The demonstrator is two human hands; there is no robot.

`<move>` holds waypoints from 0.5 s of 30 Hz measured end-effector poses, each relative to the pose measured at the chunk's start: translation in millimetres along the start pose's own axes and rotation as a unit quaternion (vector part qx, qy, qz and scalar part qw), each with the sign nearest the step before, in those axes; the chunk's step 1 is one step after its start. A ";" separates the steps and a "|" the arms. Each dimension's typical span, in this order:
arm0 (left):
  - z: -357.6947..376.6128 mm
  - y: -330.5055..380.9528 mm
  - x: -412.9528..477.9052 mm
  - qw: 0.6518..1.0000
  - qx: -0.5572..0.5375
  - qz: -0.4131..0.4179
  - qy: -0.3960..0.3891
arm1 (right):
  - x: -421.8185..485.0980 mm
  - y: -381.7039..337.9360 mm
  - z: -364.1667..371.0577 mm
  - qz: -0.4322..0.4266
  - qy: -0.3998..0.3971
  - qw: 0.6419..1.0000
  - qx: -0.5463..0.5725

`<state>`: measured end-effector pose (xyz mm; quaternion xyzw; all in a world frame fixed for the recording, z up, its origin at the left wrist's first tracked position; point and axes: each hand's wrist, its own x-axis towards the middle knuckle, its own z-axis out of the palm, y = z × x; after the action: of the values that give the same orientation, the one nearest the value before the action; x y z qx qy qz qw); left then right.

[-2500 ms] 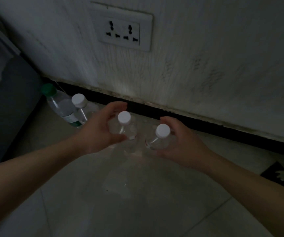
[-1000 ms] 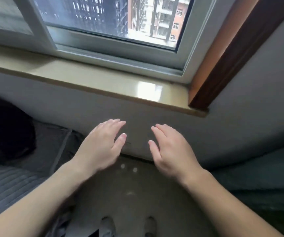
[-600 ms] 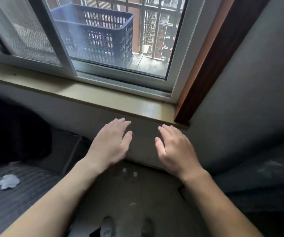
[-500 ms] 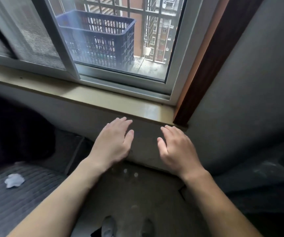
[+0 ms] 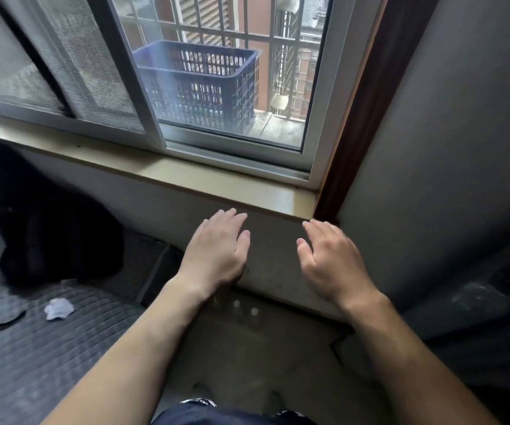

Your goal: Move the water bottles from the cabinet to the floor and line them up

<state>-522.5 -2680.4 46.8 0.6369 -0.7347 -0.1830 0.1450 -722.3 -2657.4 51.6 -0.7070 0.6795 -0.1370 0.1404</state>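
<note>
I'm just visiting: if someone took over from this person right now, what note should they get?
Left hand: open, empty, held out below the window sill.
Right hand: open, empty, beside it.
Bottles: two white caps show on the floor by the wall, between the forearms; too dim to count more.
Done: some bottles seem set down there.
Left: cabinet is out of view; check it for more, then straighten the row.
</note>
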 end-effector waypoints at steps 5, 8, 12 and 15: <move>-0.7 2.2 -9.9 1.000 -0.009 0.018 0.002 | -15.9 -7.3 -7.0 0.005 0.016 1.000 -0.007; -4.3 0.4 -16.5 0.999 -0.015 0.036 0.006 | -28.2 -12.9 -10.0 0.017 0.026 0.999 -0.019; -9.7 -9.8 -28.0 0.997 -0.020 0.068 -0.003 | -47.8 -28.4 -7.0 0.040 0.040 0.998 -0.040; -13.5 -21.7 -37.9 0.995 -0.015 0.098 -0.017 | -64.7 -46.2 -2.4 0.063 0.065 0.995 -0.045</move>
<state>-491.8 -2646.7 49.7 0.5561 -0.7932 -0.1899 0.1595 -683.2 -2591.1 71.4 -0.6576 0.7361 -0.1430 0.0723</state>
